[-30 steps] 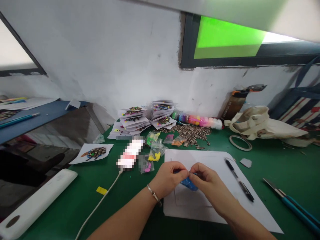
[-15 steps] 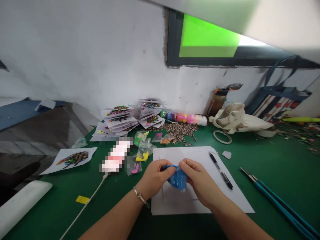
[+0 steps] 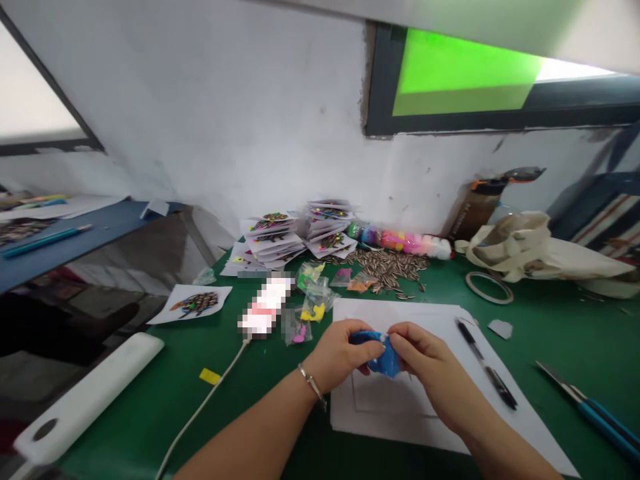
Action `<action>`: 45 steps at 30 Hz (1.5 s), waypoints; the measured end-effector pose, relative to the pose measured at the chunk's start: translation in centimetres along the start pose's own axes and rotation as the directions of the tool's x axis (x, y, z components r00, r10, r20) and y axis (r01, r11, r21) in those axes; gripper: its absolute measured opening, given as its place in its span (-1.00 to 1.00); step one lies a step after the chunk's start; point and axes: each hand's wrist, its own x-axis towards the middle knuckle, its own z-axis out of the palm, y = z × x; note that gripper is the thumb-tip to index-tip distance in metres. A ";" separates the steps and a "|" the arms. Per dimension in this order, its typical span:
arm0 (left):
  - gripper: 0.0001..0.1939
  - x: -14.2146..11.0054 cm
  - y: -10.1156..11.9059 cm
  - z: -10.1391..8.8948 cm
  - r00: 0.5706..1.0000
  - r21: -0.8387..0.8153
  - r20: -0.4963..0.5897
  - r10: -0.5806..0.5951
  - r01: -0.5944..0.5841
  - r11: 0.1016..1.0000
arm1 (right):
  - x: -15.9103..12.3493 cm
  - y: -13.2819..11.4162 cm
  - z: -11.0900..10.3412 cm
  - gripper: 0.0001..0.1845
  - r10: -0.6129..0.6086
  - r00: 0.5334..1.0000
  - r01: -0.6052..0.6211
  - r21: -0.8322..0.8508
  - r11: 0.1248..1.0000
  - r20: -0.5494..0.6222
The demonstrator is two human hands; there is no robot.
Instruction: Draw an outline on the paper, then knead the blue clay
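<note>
Between my two hands is a small clear plastic bag with blue, clay-like stuff (image 3: pixel 386 363) in it. My left hand (image 3: pixel 345 353), a bracelet on its wrist, grips the bag's left side with thumb and fingers. On the other side, my right hand (image 3: pixel 425 360) pinches the bag's upper right edge. Both hands are over a stack of white paper (image 3: pixel 400 427) that bears a thin drawn outline. A black pen (image 3: pixel 485 363) lies on the paper, right of my right hand.
Small bags of coloured clay (image 3: pixel 313 310) and a pile of sunflower seeds (image 3: pixel 387 270) lie beyond the paper. Picture cards (image 3: pixel 275 247) are stacked at the back. Scissors (image 3: pixel 585 400) and a tape roll (image 3: pixel 489 288) sit right; a white power strip (image 3: pixel 95 400) is left.
The view has swung left, so things on the table appear further right. Both hands still hold the blue bag, and my right fingers have shifted slightly along its edge.
</note>
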 end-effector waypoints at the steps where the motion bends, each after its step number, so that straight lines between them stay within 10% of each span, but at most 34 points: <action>1: -0.76 0.0 0.0 0.0 1.000 0.007 -0.012 0.009 -0.009 1.000 | 0.0 0.1 0.0 -0.71 0.006 1.000 -0.006 -0.010 1.000 0.009; 16: -0.67 -0.2 0.4 0.1 0.997 0.005 -0.072 0.000 0.000 1.000 | -0.3 0.4 0.9 -0.65 -0.055 0.989 0.073 -0.128 0.989 0.134; 29: -0.83 -0.4 1.0 0.7 0.998 0.147 -0.059 0.017 -0.008 0.989 | -0.6 0.2 1.0 -0.78 -0.149 0.988 0.151 -0.312 0.938 0.029; 36: -0.66 -0.2 0.7 0.5 0.996 -0.063 0.083 0.023 -0.017 0.998 | -0.5 0.3 0.3 -0.64 -0.197 0.980 0.176 -0.371 0.912 -0.019; 45: -0.84 -0.1 0.9 0.3 0.993 -0.004 -0.058 0.102 -0.103 0.995 | -0.4 0.5 0.8 -0.57 -0.176 0.984 0.152 -0.340 0.928 -0.042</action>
